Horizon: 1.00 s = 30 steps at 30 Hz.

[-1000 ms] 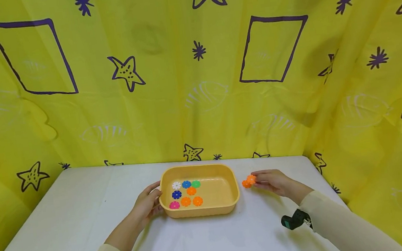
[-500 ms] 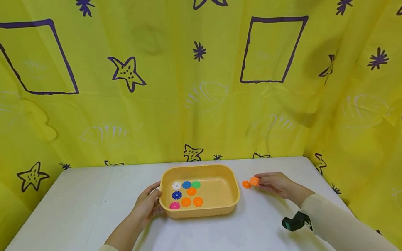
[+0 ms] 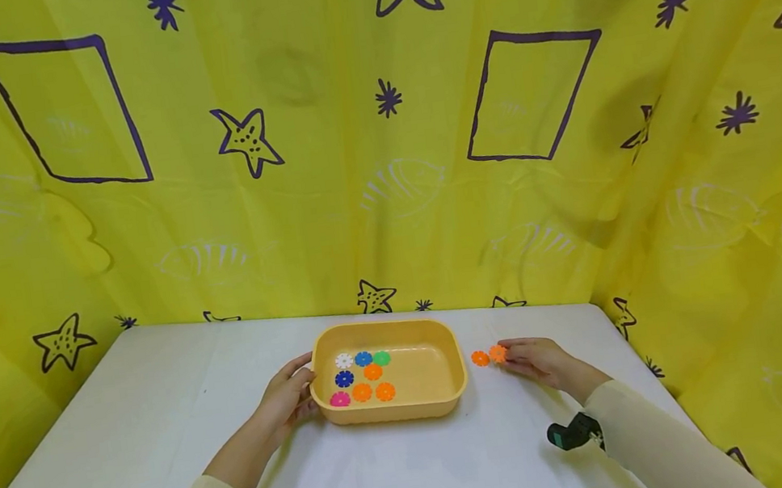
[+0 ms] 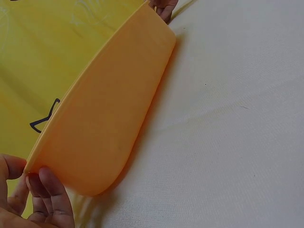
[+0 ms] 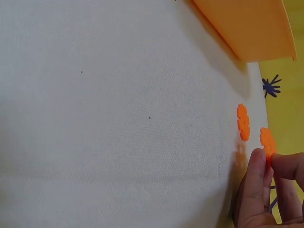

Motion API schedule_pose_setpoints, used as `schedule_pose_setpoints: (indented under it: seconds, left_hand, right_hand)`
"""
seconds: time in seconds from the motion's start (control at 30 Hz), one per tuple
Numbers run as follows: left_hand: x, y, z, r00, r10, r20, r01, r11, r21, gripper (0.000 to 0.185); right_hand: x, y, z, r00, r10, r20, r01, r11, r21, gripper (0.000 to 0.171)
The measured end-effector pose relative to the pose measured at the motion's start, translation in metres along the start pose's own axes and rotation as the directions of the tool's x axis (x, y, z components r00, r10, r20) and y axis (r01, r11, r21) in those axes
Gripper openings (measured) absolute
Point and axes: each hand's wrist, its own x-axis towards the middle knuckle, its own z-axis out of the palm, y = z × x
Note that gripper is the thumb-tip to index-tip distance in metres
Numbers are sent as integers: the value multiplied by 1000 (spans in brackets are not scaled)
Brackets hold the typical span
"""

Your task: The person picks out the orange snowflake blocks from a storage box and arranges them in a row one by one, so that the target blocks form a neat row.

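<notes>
Frame centre: left hand [image 3: 285, 399] grips shallow orange plastic tray [image 3: 446, 396] w/ coloured snowflake discs [image 3: 363, 377]; right hand [image 3: 540, 357] pinches orange snowflake disc [image 3: 497, 354], lower right.

Tray [image 3: 452, 383] = main obstacle, mid table [image 3: 129, 439]. Left of tray: left hand [image 3: 285, 397] on its end wall, beyond that wide bare surface. Right of tray: narrow lane w/ two orange discs [image 3: 480, 358], right hand [image 3: 540, 357] pinching one. Front of tray: open. Behind tray: thin strip, then yellow curtain [image 3: 366, 157] blocks.
</notes>
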Motion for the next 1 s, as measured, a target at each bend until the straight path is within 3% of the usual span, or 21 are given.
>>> schedule_pose_setpoints:
  seconds: [0.67, 1.0]
  left_hand:
    - [-1, 1, 0, 1000, -1, 6, 1, 1000, 14, 52]
    - [1, 0, 0, 1000, -2, 4, 2, 1000, 11, 52]
  right_hand:
    - [7, 1, -3, 996, 14, -87, -18, 998, -52, 46]
    - [6, 0, -2, 999, -21, -47, 17, 996, -87, 45]
